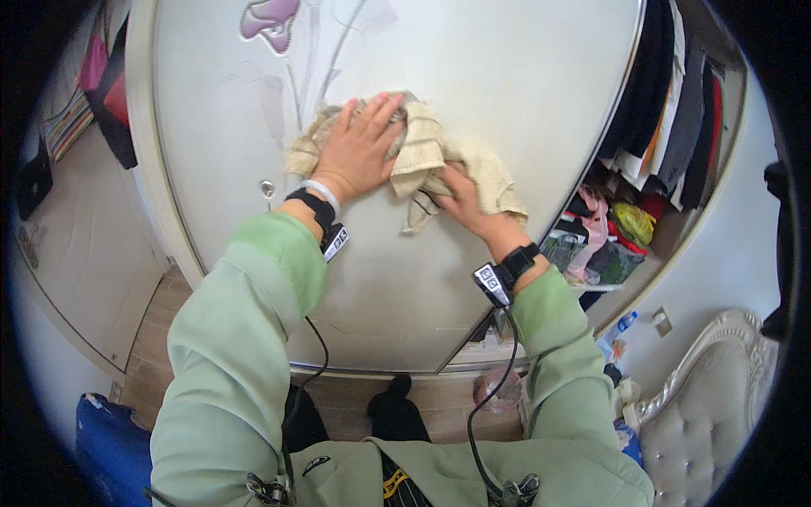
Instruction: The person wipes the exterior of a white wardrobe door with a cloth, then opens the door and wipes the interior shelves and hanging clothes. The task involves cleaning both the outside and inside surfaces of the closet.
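Observation:
A beige towel (420, 152) lies bunched against a white wardrobe door (507, 76) with purple flower decoration. My left hand (359, 148) presses flat on the towel's left part, fingers stretched out. Lower and to the right, my right hand (465, 201) grips the towel's other end; folds of cloth cover part of its fingers. Both wrists carry black straps with small white patterned tags, and a pale band also circles the left wrist. A small round metal lock (268, 188) sits on the door just left of my left wrist.
To the right, the wardrobe's open side holds hanging clothes (667, 118) and a bin of folded items (608, 253). A tufted silver headboard (701, 414) stands lower right. A pink wastebasket (498, 389) is on the floor; a white room door (93, 245) is left. Black cables hang by my forearms.

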Motion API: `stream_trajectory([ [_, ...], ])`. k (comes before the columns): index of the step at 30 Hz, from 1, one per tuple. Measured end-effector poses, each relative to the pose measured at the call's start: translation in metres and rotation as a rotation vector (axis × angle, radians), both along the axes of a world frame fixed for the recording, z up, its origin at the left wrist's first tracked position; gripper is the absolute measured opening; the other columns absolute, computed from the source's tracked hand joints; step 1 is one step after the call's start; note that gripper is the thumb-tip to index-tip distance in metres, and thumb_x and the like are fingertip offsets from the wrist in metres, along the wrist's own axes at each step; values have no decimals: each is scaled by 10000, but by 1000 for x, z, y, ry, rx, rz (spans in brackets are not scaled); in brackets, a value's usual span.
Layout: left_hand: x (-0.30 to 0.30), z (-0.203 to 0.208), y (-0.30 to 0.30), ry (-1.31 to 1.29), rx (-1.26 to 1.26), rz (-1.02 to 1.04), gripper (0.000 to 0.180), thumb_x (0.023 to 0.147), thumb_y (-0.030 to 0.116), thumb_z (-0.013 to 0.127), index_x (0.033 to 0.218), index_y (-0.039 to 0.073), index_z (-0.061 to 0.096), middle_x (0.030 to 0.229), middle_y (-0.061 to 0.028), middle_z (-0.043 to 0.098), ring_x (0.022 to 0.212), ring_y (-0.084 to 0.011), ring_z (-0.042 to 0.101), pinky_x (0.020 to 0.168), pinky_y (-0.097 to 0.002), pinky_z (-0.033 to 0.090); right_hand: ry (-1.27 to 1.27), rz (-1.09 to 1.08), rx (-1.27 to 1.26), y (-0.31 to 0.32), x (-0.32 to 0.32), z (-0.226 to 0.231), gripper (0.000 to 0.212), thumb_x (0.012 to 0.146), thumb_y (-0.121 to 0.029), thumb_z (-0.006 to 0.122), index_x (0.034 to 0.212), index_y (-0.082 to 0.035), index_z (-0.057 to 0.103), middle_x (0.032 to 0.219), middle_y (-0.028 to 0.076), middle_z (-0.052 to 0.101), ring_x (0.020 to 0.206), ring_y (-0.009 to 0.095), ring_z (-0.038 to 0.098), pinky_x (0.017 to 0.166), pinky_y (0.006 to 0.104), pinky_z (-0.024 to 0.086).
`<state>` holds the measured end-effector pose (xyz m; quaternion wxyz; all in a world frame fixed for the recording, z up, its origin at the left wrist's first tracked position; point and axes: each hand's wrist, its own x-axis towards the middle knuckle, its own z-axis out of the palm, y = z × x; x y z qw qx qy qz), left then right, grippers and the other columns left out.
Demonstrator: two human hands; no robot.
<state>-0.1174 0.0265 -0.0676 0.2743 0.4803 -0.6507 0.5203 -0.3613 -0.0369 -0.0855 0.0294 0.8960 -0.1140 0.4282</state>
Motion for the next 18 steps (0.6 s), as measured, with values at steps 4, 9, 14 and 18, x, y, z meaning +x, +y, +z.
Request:
stream_trajectory([
  [4,4,-9,-3,1,44,-113,436,900,402,614,1227,118,659,1616,-110,363,1522,-265,292,1220,-540,199,-259,-343,-281,-24,-20,80,465,763,-64,744,1227,-79,706,1237,204,609,1191,382,556,1058,460,454],
  [9,4,-19,-11,45,72,-241,407,869,378,675,1202,145,661,1620,-100,355,1506,-269,317,1189,-557,272,-421,-577,-517,-48,7,146,555,792,-336,785,1329,-258,666,1394,43,566,1281,328,490,1096,522,333],
  [14,10,-60,14,-403,471,-228,446,850,319,705,1255,147,631,1510,-104,492,1430,-258,422,1177,-497,323,-235,-502,-626,-36,32,109,598,774,-334,777,1347,-249,629,1451,2,549,1315,315,486,1112,516,343],
  [18,75,-98,60,172,353,-198,308,803,270,700,1015,47,689,1089,-107,658,1069,-314,606,964,-449,460,-257,-332,-541,-40,35,101,629,776,-212,768,1374,-155,582,1472,83,529,1370,346,471,1165,490,349],
])
